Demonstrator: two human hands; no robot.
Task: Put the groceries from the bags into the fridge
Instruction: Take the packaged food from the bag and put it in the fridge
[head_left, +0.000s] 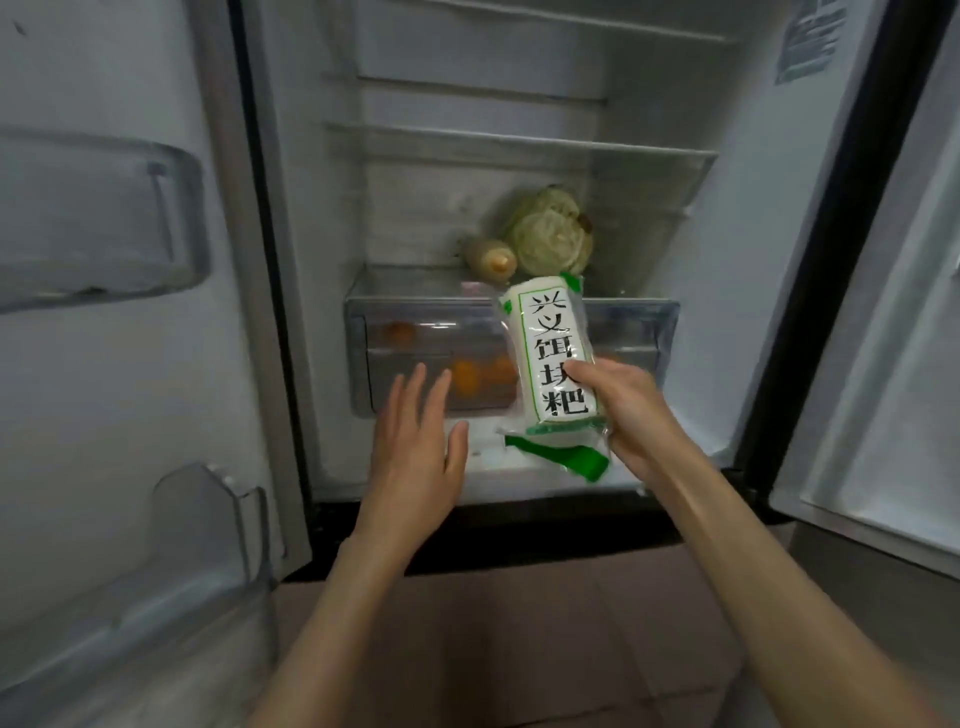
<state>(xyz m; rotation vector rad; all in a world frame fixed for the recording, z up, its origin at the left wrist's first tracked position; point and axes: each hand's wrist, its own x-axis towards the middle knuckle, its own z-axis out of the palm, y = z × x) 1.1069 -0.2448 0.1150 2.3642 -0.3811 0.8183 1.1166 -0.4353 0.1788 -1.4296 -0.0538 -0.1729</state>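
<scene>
The right hand (631, 415) grips a vacuum-sealed rice-cake packet (553, 358) by its lower end, in front of the crisper drawer (415, 332); the left hand (415, 441) hovers open, holding nothing. Held low, the slick packet could tip, slip, or knock the cabbage (550, 234) on the shelf.

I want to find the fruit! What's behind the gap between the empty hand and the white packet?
In the head view, orange fruits inside the clear drawer show between the left hand and the packet.
</scene>
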